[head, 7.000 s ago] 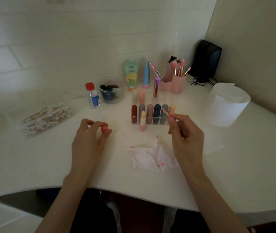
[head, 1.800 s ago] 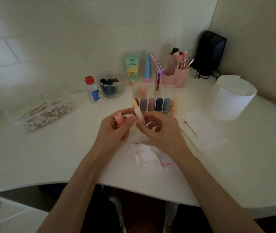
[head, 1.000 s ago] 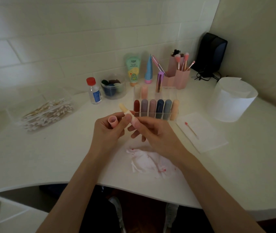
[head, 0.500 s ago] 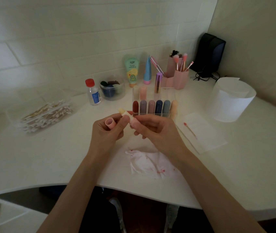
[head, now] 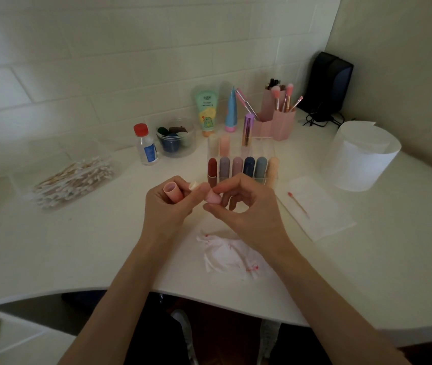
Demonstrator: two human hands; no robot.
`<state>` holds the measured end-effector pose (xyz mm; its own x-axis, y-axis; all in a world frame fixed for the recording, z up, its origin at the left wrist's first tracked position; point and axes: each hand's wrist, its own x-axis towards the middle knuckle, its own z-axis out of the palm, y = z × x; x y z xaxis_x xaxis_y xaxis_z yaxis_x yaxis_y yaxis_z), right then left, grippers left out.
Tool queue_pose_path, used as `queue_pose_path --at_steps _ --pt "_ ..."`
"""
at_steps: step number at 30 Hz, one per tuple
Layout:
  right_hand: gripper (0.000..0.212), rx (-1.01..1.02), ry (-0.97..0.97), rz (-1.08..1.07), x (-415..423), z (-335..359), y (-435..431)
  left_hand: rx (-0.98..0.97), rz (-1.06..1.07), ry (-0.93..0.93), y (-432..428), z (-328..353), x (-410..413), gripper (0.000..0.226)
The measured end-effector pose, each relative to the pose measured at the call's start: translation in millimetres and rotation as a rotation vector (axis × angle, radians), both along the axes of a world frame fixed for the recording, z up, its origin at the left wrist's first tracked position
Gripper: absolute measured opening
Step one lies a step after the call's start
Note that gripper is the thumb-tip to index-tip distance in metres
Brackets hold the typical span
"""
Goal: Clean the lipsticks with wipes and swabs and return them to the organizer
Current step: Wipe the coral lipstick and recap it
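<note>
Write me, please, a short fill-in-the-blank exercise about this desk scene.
The left hand holds a ___ cap while the right hand pinches the lipstick.
The used swab lies on a white sheet to the ___ of the organizer.
The small bottle has a ___ lid.
Missing words: pink, right, red.

The white table carries a clear organizer.

- **Left of it:** a red-capped bottle, a clear jar and a cotton-swab box.
- **Behind it:** a green tube, a blue tube, a pink 2-cup brush holder and a black speaker.
- **Right of it:** a flat wipe and a white cylinder.
- **In front of it:** a crumpled stained wipe.
</note>
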<state>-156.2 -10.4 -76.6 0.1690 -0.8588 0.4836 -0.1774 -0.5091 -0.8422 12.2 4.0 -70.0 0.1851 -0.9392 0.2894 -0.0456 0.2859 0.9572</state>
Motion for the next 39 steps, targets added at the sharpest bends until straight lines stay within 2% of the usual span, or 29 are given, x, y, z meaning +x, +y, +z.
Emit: queue_pose_path --at_steps 5,9,12,13,17,19,25,31,39 --pt "0.027 -0.030 -0.007 -0.015 -0.3 -2.0 -0.9 0.013 0.001 0.007 -0.7 -3.7 1.2 0.031" --pt "0.022 -0.165 0.095 -0.060 -0.1 -1.5 1.1 -0.004 -0.005 -0.006 -0.3 -4.4 2.8 0.035" --pt "0.019 -0.239 0.116 -0.124 0.0 0.1 2.1 -0.060 0.013 -0.044 3.2 -4.1 0.9 0.017" --pt "0.020 -0.219 0.094 -0.156 -1.2 0.8 0.9 -0.074 0.020 -0.079 3.7 -5.1 -0.8 0.020" --pt "0.026 -0.083 0.022 -0.251 -11.9 2.0 -7.8 -0.030 -0.042 -0.097 0.1 -13.7 -3.8 0.060" --pt "0.028 -0.069 0.013 -0.244 -14.6 2.9 -9.1 -0.063 -0.043 -0.100 -1.0 -15.8 -4.1 0.063" --pt "0.025 -0.115 0.090 -0.194 -6.7 0.1 -7.0 -0.124 0.004 -0.214 0.5 -8.7 -5.0 0.047" --pt "0.029 -0.196 0.196 -0.216 -9.8 -8.2 -13.6 -0.059 0.040 -0.093 4.1 -7.4 -5.6 0.017" --pt "0.028 -0.250 0.223 -0.198 -9.6 -9.1 -12.6 -0.106 -0.003 -0.149 4.7 -6.9 -5.3 0.018"
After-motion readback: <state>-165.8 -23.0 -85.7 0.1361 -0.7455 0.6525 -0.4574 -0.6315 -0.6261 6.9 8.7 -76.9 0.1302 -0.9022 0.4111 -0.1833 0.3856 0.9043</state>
